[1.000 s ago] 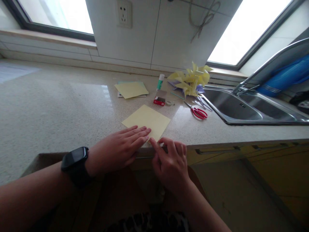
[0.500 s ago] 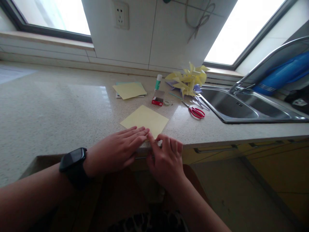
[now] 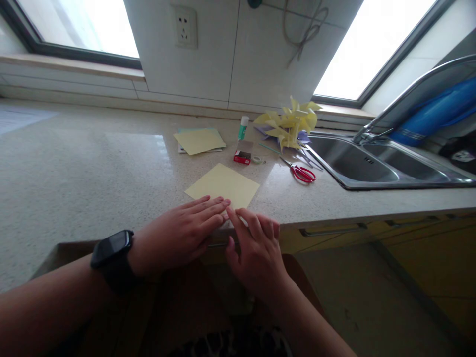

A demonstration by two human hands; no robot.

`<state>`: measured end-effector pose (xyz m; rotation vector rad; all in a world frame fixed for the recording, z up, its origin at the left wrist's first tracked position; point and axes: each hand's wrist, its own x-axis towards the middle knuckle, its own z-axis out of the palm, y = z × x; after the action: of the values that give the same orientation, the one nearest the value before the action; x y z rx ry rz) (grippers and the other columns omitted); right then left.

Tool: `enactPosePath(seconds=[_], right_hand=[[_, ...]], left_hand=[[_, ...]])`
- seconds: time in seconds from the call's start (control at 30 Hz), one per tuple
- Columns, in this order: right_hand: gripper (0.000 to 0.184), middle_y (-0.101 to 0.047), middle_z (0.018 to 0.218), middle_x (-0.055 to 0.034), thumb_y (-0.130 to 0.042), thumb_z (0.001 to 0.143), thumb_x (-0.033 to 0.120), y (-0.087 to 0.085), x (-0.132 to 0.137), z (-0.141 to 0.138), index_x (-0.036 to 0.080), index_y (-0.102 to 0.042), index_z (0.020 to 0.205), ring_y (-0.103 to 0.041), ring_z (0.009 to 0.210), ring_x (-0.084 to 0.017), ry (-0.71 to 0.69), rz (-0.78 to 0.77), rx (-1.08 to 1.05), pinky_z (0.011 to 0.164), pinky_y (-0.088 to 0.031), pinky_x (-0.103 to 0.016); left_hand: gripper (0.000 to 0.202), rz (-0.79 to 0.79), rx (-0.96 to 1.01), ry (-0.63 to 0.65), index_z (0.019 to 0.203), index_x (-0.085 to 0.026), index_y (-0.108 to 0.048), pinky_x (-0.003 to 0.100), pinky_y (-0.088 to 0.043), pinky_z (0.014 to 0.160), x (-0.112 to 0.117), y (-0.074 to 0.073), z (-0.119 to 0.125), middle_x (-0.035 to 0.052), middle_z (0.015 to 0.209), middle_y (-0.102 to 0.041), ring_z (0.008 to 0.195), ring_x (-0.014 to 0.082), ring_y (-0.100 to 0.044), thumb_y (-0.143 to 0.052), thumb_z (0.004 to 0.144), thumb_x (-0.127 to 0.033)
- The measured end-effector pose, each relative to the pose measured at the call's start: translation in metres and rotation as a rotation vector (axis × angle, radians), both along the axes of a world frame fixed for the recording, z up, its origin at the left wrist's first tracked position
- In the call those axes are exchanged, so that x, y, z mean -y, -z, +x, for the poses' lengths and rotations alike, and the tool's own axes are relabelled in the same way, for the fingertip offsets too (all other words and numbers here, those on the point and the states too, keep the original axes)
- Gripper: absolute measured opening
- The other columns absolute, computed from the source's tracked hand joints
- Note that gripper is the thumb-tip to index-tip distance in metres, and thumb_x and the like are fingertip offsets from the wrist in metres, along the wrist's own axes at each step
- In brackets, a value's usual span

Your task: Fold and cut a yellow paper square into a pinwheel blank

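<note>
Lying flat with its fingers close together, the left hand (image 3: 182, 225) covers the near left side of a yellow paper sheet (image 3: 226, 182) at the table's (image 3: 122, 183) near edge. The right hand (image 3: 257, 243) reaches up to the sheet's near corner, index finger stretched out beside the left fingertips, thumb standing apart from it; nothing shows pinched. The sheet lies diamond-wise, just beyond both hands, its far corner aimed at the table's far edge. It looks wider from side to side, but the slanted view hides whether it truly has a long axis. Both hands meet it, so neither is clearly nearer. The fingers cover the near corner, so I cannot tell whether it is folded. Scissors (image 3: 303, 173) lie to the right, near the sink's (image 3: 345, 184) corner.
</note>
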<state>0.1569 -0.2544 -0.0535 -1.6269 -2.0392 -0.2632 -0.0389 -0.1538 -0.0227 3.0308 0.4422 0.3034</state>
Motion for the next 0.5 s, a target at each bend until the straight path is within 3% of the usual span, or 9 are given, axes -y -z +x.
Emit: enactPosePath(seconds=[0.5], right_hand=[[0.035,-0.065,0.118,-0.0115,-0.055,0.09,0.015,0.0035,0.0052,-0.0005,0.014,-0.061,0.125,-0.053,0.111,-0.028,-0.028,0.045,-0.12,0.1,-0.038,-0.045]], left_hand=[[0.07,-0.038,-0.015,-0.035,0.15,-0.011,-0.033,0.045,-0.028,0.126,-0.0002,-0.0002,-0.0013,0.0178,0.16,-0.038,0.152,0.0259,-0.031,-0.061,0.086,-0.016]])
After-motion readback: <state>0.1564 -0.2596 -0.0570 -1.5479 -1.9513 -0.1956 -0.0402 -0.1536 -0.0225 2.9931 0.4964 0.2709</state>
